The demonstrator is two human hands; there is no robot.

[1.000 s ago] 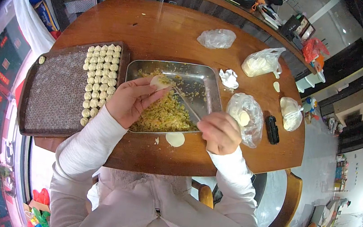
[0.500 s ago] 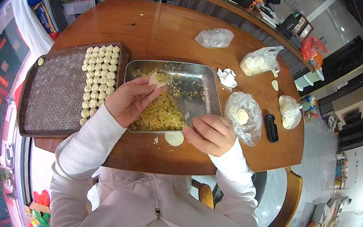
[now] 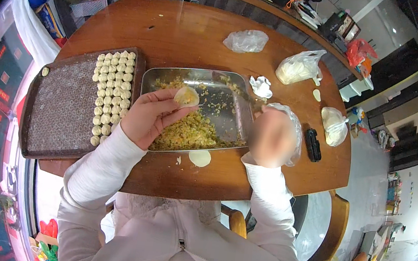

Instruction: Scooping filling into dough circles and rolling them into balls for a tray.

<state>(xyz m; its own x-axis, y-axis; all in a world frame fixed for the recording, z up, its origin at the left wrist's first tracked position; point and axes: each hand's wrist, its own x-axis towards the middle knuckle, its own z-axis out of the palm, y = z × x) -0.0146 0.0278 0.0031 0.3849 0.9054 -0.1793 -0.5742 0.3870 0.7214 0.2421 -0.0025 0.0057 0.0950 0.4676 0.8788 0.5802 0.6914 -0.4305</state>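
My left hand (image 3: 149, 118) pinches a round dumpling wrapper (image 3: 187, 97) with a little yellowish filling on it. It is above the left part of a rectangular metal tray (image 3: 247, 109), where chopped yellow-green filling (image 3: 188, 132) is heaped toward the near side. To the right of that tray, my right hand (image 3: 272, 137) is over a clear plastic bag (image 3: 297, 136) and hides most of it. Its fingers are smeared, so what they do is unclear. A loose flat wrapper (image 3: 199, 158) lies on the table just below the metal tray.
A dark baking tray (image 3: 60, 107) at the left carries rows of small pleated dumplings (image 3: 115, 87). On the wooden table (image 3: 180, 28) are a crumpled tissue (image 3: 261, 87), bags of dough (image 3: 300, 68), another bag (image 3: 333, 126), an empty-looking bag (image 3: 246, 41) and a black object (image 3: 313, 145).
My right hand has moved right, from the metal tray's near corner to the plastic bag. The wrapper in my left hand now faces up, showing its filling.
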